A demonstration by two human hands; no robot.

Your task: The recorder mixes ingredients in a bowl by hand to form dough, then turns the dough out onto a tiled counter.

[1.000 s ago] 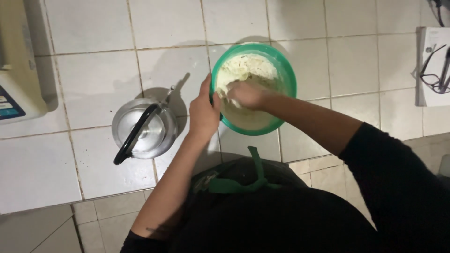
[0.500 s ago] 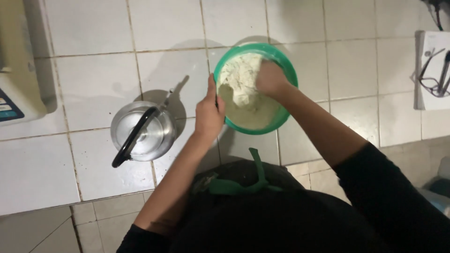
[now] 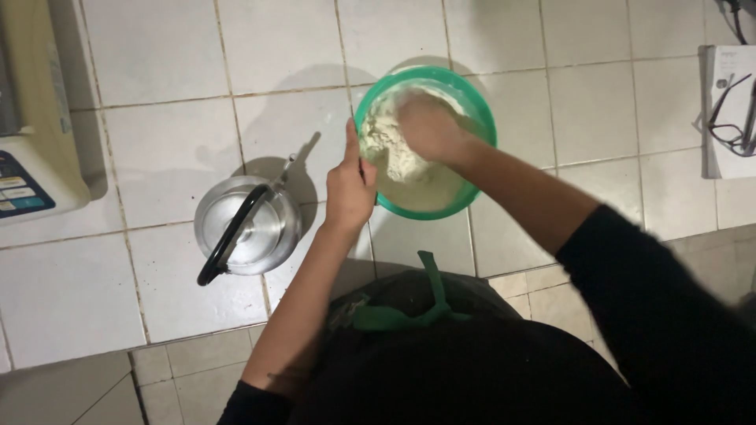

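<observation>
A green plastic bowl (image 3: 479, 106) sits on the white tiled counter, filled with pale, crumbly dough (image 3: 409, 177). My left hand (image 3: 349, 189) grips the bowl's left rim, thumb pointing up along it. My right hand (image 3: 429, 126) is down inside the bowl, blurred, its fingers curled into the dough at the upper middle. Both forearms reach in from below, the right one in a black sleeve.
A metal kettle (image 3: 260, 228) with a black handle stands left of the bowl. A cream-coloured appliance (image 3: 39, 157) occupies the left edge. Black glasses (image 3: 728, 126) lie on white paper at the right edge. The counter's front edge runs just before my body.
My right hand has shifted inside the bowl from the lower centre to the upper middle, working the dough. My left hand stays on the rim. The view has shifted slightly.
</observation>
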